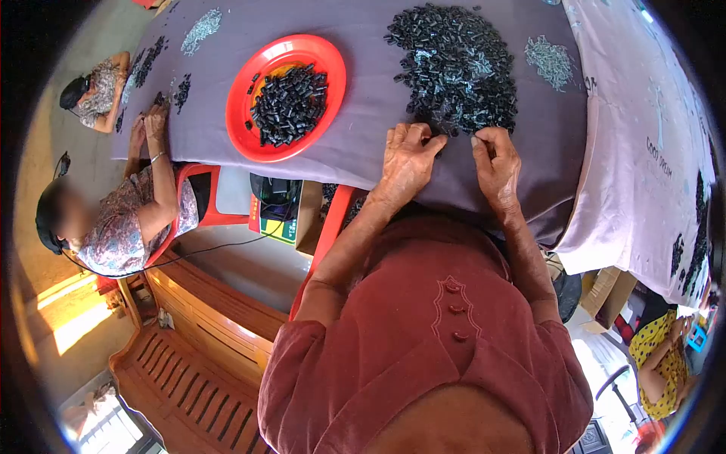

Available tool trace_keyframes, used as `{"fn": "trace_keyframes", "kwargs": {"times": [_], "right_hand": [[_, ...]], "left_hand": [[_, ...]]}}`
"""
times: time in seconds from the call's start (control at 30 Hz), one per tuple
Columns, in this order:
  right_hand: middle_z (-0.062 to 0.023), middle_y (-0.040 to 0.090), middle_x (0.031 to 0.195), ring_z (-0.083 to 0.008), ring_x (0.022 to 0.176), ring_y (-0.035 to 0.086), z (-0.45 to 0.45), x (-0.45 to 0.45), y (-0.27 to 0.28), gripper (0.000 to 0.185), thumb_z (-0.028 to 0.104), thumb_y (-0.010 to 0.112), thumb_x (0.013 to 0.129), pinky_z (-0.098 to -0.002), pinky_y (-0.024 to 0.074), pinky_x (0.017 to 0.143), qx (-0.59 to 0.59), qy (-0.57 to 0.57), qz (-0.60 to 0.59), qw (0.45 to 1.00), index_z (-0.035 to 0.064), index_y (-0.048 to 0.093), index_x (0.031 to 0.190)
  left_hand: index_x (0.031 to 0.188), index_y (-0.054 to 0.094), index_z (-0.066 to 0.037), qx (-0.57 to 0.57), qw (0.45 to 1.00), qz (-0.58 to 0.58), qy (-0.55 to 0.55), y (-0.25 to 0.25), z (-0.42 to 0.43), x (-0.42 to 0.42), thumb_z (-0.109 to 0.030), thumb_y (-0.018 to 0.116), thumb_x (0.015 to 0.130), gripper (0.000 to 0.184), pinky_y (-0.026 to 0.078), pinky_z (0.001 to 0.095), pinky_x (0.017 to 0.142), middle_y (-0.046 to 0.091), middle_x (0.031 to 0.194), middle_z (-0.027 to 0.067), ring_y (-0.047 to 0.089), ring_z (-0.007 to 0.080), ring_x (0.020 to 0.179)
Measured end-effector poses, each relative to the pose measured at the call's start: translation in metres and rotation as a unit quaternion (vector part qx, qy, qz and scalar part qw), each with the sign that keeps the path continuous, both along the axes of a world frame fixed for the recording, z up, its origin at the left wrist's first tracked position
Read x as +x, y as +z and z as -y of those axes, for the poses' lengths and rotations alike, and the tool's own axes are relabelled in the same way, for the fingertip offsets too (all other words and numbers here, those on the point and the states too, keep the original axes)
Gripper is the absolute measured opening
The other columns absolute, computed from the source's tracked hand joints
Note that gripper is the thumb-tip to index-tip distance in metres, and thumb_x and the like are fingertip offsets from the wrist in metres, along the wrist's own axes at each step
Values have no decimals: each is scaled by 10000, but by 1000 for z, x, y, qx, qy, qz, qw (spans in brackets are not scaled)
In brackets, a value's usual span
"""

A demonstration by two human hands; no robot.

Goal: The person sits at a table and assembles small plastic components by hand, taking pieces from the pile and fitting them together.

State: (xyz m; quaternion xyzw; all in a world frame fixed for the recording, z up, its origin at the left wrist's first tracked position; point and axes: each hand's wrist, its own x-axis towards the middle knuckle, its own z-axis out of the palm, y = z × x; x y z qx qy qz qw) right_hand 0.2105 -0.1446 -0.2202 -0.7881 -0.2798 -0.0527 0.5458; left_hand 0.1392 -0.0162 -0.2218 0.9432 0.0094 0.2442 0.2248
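Observation:
My left hand (411,157) is at the near edge of a large pile of small black pieces (461,68), its fingers curled and the thumb pressed toward the index finger. To its right, my right hand (497,163) is pinched at the pile's lower right edge. Whatever either hand holds is too small to make out. Silvery bits lie among the black pieces. On the left, a red plate (236,94) carries a heap of similar black pieces (291,106). A small pile of clear or silvery parts (550,63) lies right of the big pile.
The grey-purple tablecloth (363,98) meets a pale cloth (620,136) at right. Two people sit at left, one with hands (154,125) by small black piles; another person in yellow (662,363) is at lower right. A red chair (329,234) stands beside my left arm.

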Motion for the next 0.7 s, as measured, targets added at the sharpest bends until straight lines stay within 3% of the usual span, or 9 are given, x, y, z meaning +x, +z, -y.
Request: {"fn": "trace_keyframes", "kwargs": {"times": [0.13,0.37,0.5,0.57,0.63,0.67,0.7], "right_hand": [[-72,445,616,-171,519,450,0,-2,3,91,3,505,654,-256,370,489,8,2,-3,1000,21,437,711],[-45,430,605,-118,511,410,-2,-2,-1,86,-2,522,639,-215,348,477,44,-9,-25,999,26,446,665],[-16,432,626,-80,535,401,-1,0,-1,74,-7,523,650,-193,339,490,85,10,-39,996,27,465,680],[6,436,653,-53,563,392,1,1,-6,76,-24,518,660,-169,329,507,169,46,-117,978,30,484,703],[11,440,660,-47,572,393,4,1,-7,80,-29,517,664,-163,329,513,171,56,-112,977,30,489,708],[15,444,668,-41,582,394,5,1,-7,84,-34,516,667,-158,329,519,174,63,-107,977,31,494,714],[15,444,668,-41,582,394,5,0,-6,84,-34,516,667,-158,329,519,174,64,-108,977,31,494,714]], "left_hand": [[745,541,-94,41,999,-22,-1,-3,0,6,-52,527,600,152,336,311,616,452,782,51,418,217,698],[724,534,-90,11,999,-15,41,0,1,5,-96,557,596,130,327,317,617,462,787,49,419,220,713],[736,529,-59,-86,994,51,50,5,8,10,-47,558,603,137,362,317,608,499,751,72,456,233,695],[745,528,-45,-129,988,64,48,5,13,13,-28,557,606,142,381,306,598,512,734,84,475,229,680],[757,527,-25,-276,961,35,-2,3,18,16,-10,553,621,139,407,257,555,524,717,91,507,183,639],[755,529,-11,-377,926,9,-19,2,22,19,-31,546,655,103,401,211,526,532,703,65,500,114,605],[755,529,-11,-377,926,10,-18,2,23,19,-31,546,655,103,401,211,526,532,703,65,500,114,605]]}}
